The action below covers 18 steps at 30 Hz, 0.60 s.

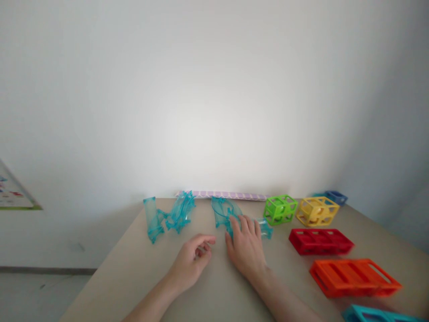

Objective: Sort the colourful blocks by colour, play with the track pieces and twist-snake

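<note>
My right hand (247, 248) lies on the beige table (140, 264) with fingers stretched forward, its fingertips on a clear teal plastic track piece (225, 213). My left hand (192, 261) rests just left of it, fingers curled loosely inward with a small pale thing between them that I cannot make out. More clear teal curved track pieces (170, 217) lie to the left, beyond my left hand.
A green cube frame (280, 209) and a yellow cube frame (317, 211) stand at the back right. A red block (320, 241), an orange block (354, 277) and a teal block (378, 314) lie along the right. A purple patterned strip (231, 195) lies against the wall.
</note>
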Tool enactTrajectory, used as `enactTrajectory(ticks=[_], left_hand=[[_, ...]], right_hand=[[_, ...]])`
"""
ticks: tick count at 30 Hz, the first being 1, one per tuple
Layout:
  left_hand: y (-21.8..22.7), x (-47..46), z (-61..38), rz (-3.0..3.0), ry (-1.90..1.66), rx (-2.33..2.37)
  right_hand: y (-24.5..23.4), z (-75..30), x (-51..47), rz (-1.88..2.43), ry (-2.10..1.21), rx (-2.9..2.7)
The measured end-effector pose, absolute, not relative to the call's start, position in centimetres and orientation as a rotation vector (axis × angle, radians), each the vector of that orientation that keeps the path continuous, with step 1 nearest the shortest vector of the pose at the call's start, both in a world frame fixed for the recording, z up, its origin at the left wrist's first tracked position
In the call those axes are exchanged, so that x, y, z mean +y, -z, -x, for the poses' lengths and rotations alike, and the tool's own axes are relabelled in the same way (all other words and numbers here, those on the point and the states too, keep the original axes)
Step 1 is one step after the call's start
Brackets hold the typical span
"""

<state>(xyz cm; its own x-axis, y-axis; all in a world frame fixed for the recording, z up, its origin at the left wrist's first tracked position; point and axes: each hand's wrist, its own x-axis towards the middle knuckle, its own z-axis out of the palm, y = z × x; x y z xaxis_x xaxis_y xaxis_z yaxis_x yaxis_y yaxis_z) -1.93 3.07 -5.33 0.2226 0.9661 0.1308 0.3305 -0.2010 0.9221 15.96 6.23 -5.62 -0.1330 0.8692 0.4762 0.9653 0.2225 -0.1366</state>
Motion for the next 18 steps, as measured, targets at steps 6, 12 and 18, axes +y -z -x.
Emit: enactTrajectory(ticks=[6, 12, 18], left_hand=[[5.7, 3.2, 2.1, -1.694, -0.996, 1.238], [5.6, 3.2, 2.1, -1.702, -1.005, 1.212], [5.3, 3.0, 1.9, -1.724, -0.993, 1.224]], right_hand=[[5.5, -15.4, 7.7, 1.63, 0.272, -2.096], [4.7, -15.3, 6.8, 1.7, 0.273, -2.059], [4.1, -15.0, 5.8, 1.71, 0.261, -2.099]])
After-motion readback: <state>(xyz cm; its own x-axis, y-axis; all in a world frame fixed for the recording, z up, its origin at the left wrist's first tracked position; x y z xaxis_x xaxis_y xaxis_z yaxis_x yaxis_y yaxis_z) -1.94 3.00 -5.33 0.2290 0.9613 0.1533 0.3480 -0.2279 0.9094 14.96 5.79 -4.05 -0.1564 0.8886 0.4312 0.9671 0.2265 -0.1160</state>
